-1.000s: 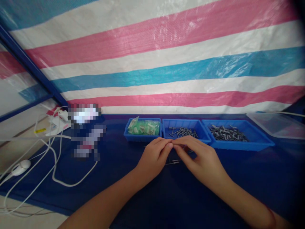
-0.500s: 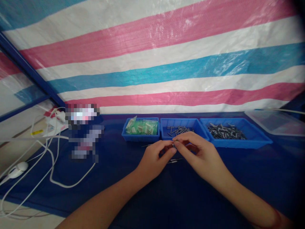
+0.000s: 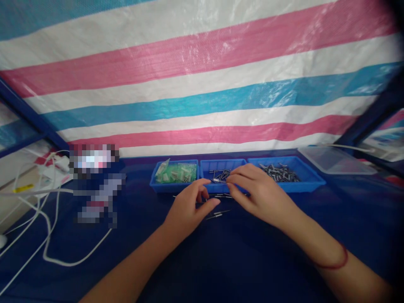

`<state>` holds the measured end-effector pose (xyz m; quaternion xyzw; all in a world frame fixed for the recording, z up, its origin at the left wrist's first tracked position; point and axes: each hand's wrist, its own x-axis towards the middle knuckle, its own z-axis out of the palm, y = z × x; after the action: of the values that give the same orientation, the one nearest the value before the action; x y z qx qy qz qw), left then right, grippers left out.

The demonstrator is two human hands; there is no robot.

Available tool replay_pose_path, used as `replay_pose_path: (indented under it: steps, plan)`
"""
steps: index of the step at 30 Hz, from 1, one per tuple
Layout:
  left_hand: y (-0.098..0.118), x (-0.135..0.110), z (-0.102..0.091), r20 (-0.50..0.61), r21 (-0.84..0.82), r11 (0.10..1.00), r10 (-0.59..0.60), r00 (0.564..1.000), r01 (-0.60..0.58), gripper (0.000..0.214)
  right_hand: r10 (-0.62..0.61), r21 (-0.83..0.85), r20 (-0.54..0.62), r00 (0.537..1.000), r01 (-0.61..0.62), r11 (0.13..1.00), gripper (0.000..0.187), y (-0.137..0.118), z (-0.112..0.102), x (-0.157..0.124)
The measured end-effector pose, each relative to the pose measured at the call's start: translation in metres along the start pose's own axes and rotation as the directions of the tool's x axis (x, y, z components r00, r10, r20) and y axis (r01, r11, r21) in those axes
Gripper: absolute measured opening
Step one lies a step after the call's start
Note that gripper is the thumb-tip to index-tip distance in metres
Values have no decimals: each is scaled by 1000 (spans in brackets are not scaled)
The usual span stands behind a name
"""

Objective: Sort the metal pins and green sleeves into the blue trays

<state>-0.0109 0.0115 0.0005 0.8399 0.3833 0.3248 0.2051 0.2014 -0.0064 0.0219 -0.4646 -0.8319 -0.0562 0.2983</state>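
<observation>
My left hand [image 3: 188,206] is over the table with its thumb and fingers apart, and I see nothing between them. My right hand [image 3: 260,191] is closed in a pinch in front of the middle blue bin [image 3: 206,185]. A slim metal pin [image 3: 217,180] appears to stick out leftward from its fingertips; the fingers hide the rest. Below the hands, thin metal pins with thicker sleeves [image 3: 216,215], like blind rivets, lie on the table. More of them lie between the hands and the bin. The middle bin holds similar metal pieces [image 3: 221,173], partly behind my right hand.
The left blue bin [image 3: 173,188] holds green packets with small pieces. In the right blue bin [image 3: 307,184] are many dark metal pieces. A clear plastic lid [image 3: 337,162] lies at the back right. White cables [image 3: 67,264] trail at left. A striped sheet [image 3: 189,105] hangs behind.
My hands were together at the fingertips over a small piece and have come apart. The left hand has opened; the right stays pinched. The view has shifted to the right.
</observation>
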Motion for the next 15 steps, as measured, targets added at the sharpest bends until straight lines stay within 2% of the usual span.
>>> replay_pose_path:
  steps: [2,4,6,7,9,12,15]
  plan:
    - [4,2,-9,108,145,987,50,993,-65,31,119,-104,5,993,-118,988,19,25,-16,-5]
    - [9,5,-22,180,293,949,66,981,-118,20,277,-236,-9,961,-271,933,20,55,-29,-18]
    - [12,7,-35,222,429,900,-24,975,-76,24,432,-371,-35,901,-414,831,31,84,-37,-35]
    - [13,7,-42,241,490,871,-97,966,-35,25,482,-400,-3,876,-443,802,36,96,-39,-43]
    - [12,6,-53,268,583,810,-253,929,53,26,500,-383,91,861,-434,816,42,109,-40,-54]
    - [8,3,-60,300,651,751,-392,870,114,19,444,-349,85,892,-391,852,42,99,-39,-52]
    - [3,-1,-55,335,652,752,-395,856,92,19,324,-280,50,945,-298,912,31,62,-36,-36]
